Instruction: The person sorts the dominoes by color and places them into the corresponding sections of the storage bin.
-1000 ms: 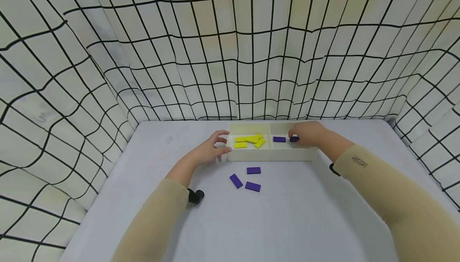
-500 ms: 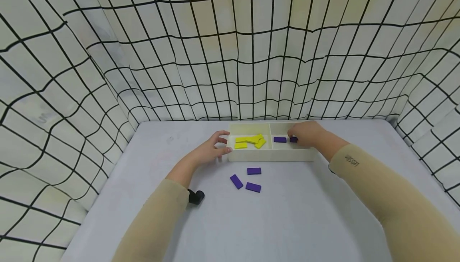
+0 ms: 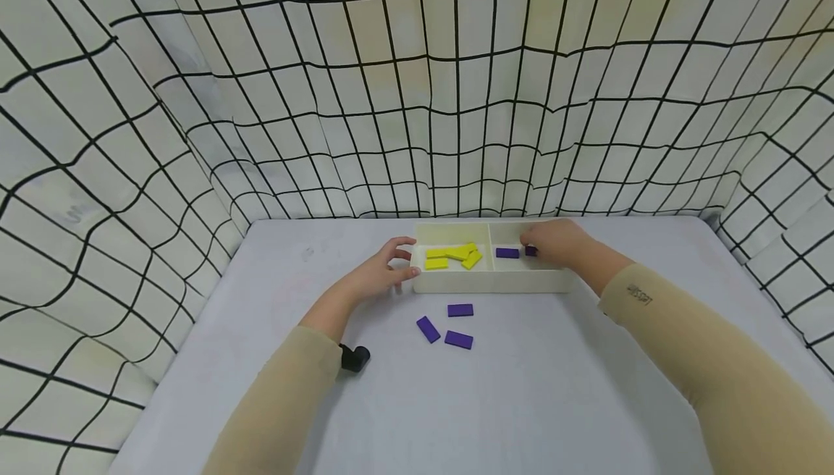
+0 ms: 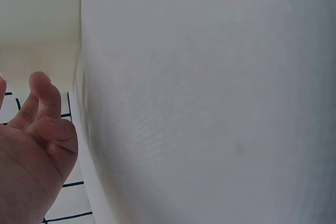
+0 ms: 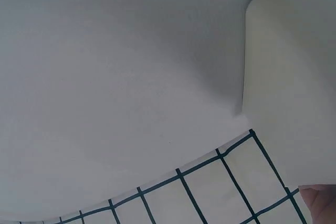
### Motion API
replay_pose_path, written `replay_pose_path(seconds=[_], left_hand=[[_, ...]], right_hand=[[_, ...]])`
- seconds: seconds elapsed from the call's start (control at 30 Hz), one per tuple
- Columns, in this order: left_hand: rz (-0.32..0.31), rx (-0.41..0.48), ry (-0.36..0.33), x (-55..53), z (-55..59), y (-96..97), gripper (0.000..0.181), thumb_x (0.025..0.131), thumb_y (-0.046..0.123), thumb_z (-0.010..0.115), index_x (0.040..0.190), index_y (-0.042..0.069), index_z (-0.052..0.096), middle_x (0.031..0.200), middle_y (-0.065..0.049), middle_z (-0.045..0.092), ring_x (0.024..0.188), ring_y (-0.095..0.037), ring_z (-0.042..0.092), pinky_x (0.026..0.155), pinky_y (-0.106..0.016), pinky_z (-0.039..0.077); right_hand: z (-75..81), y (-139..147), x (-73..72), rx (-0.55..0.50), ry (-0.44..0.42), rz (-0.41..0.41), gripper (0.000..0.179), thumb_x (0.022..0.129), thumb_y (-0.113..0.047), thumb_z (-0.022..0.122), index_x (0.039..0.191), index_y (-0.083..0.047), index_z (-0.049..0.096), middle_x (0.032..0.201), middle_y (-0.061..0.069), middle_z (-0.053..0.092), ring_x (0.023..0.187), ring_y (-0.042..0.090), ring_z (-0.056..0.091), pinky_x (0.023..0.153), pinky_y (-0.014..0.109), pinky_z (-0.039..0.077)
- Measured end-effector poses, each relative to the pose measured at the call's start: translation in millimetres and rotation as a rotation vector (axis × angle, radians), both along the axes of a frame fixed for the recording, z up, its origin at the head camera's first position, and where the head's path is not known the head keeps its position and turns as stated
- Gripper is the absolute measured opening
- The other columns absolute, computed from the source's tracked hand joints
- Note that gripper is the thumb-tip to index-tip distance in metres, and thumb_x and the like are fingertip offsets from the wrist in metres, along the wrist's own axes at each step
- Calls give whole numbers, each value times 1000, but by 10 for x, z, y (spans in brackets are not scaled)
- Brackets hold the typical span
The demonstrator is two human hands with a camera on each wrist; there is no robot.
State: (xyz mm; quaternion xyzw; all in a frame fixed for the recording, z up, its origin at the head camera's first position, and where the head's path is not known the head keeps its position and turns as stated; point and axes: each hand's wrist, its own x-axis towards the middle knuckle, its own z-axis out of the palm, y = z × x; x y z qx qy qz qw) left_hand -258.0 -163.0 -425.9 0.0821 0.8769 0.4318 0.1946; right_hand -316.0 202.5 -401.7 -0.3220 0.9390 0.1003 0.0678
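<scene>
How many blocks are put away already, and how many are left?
Done: the yellow blocks lie in the tray's left compartment, and one purple block in its right one. In hand: the right hand holds another purple block there, while the left hand steadies the tray. Left: three purple blocks on the table.

Left hand forward, fingers curled loosely, thumb apart. Right hand reaching farther ahead, palm down, fingertips bent. Both forearms in beige sleeves.
</scene>
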Motion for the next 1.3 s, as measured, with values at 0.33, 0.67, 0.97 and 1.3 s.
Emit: replay_pose_path(seconds=[0.33,0.67,0.97,1.3], left_hand=[[-6,1,11,23,26,4,68,95,41,66,150,39,26,146,-4,43,87,-23,61,88,-42,41],[-5,-11,16,35,53,14,68,95,42,65,150,38,25,147,-5,43,90,-23,61,92,-43,40],[-13,-18,26,9,22,4,69,95,43,65,151,37,24,147,-5,43,90,-23,60,92,-43,40],[-19,-17,38,4,10,1,68,96,40,64,151,36,25,147,-6,43,88,-23,61,93,-45,39]], right_hand=[[71,18,36,-70,-17,-68,23,92,-18,71,115,-17,69,111,4,69,100,25,65,87,47,51],[180,99,139,-212,-60,-148,30,93,-24,71,122,-15,69,113,6,68,103,24,62,88,46,50],[264,144,330,-302,-44,-143,32,92,-26,73,123,-18,69,101,0,66,93,22,61,82,43,51],[351,132,593,-362,-55,-128,33,91,-27,74,123,-19,70,114,3,69,105,26,63,90,48,49]])
